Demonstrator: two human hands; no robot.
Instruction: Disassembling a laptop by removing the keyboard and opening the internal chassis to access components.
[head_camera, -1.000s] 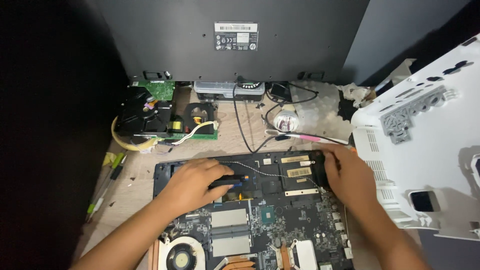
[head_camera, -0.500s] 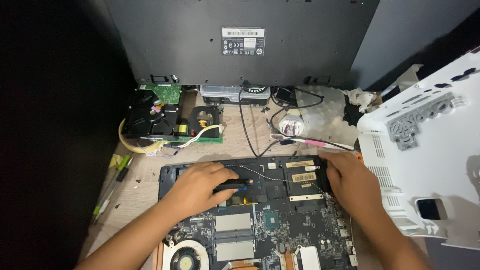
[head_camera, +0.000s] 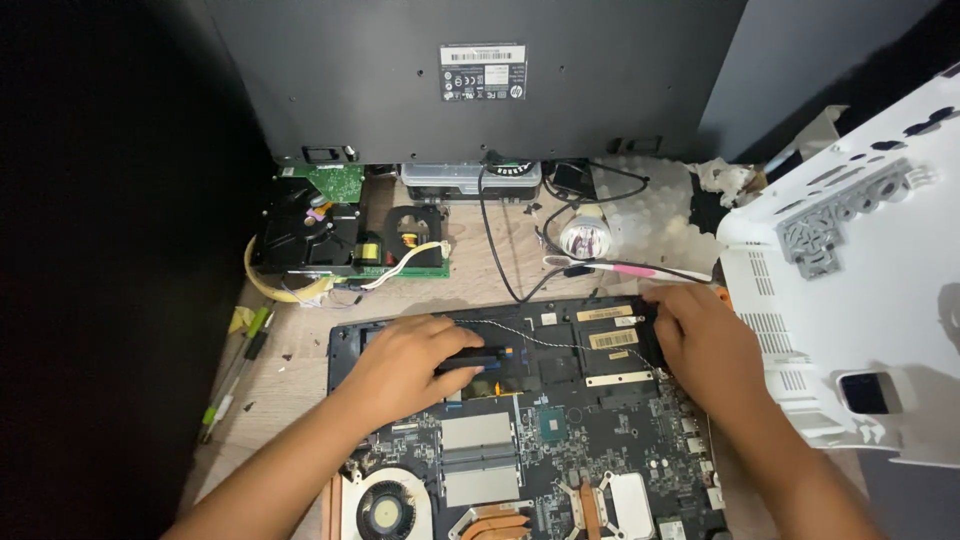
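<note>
One opened laptop (head_camera: 520, 420) lies on the wooden bench (head_camera: 290, 370), its dark board bare; on it show one round cooling fan (head_camera: 385, 510), two grey metal shields (head_camera: 478, 455), one small green-edged chip (head_camera: 552, 425) and three pale labels (head_camera: 612, 340); one thin twisted wire (head_camera: 560, 340) runs across it between the two hands.

The left hand (head_camera: 405, 365) comes in from the lower left, forearm slanting up, palm down and flat on the board; its fingers (head_camera: 455, 345) lie nearly straight and close together, not closed around anything (they press on, rather than grasp, a dark strip with a blue mark (head_camera: 480, 362) that sits just under and beyond the fingertips); the fan lies behind the wrist, well apart from the fingertips.

The right hand (head_camera: 705, 345) enters from the lower right, palm down, knuckles raised; its fingers are curled over the laptop's far right corner, tips touching the edge; whether they pinch anything there I cannot tell; the labels lie just beside its fingertips, towards the other hand.

Beyond both sets of fingertips: one green circuit board with a black block (head_camera: 345, 235), one round lamp bulb (head_camera: 585, 238), one pink-tipped pen (head_camera: 620, 268); beside the right hand's knuckles, one white plastic cover (head_camera: 860, 270); outward of the left hand, two green-capped pens (head_camera: 235, 375).
</note>
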